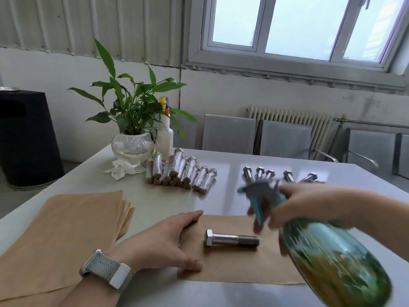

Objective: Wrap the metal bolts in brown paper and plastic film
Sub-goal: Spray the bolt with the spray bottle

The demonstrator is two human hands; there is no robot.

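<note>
Nearest the camera, a green spray bottle is held tilted at the near right, blurred by motion, its grey nozzle head pointing far-left. The right hand is wrapped round the bottle's neck, its grip closed on the trigger area; individual fingers are blurred. One bare metal bolt is laid on its side on a single sheet of brown paper, hex head to the left and thread to the right, just left of the bottle. The left hand is laid flat on the left edge of that sheet, its grip spread with straight fingers and the thumb stretched toward the near side; a watch with a grey woven strap is worn on the wrist. A stack of brown paper sheets is seen on the near left of the white surface. Farther off, a pile of wrapped bolts is gathered at centre, and a row of unwrapped bolts is set to the far right, partly hidden by the right hand. Beyond the wrapped pile, a potted plant in a glass bowl, a white spray bottle and a crumpled tissue are placed.
</note>
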